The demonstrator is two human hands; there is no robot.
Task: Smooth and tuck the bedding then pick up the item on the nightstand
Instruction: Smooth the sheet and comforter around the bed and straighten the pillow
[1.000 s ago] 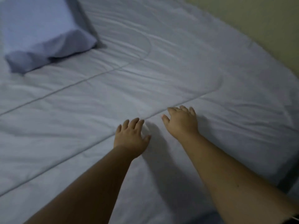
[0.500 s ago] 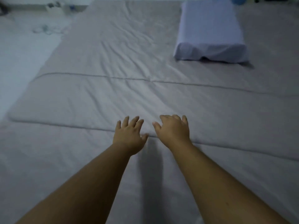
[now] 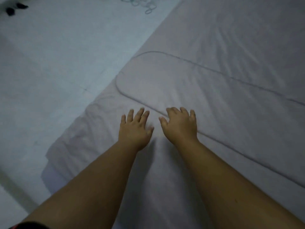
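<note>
Both hands flat on bedding, elbows cropped

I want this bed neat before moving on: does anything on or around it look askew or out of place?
Yes. The sheet's edge left of the left hand is bunched and creased rather than tucked. Diagonal wrinkles remain beyond the right hand. A tangled cord and small dark items lie on the floor.
</note>
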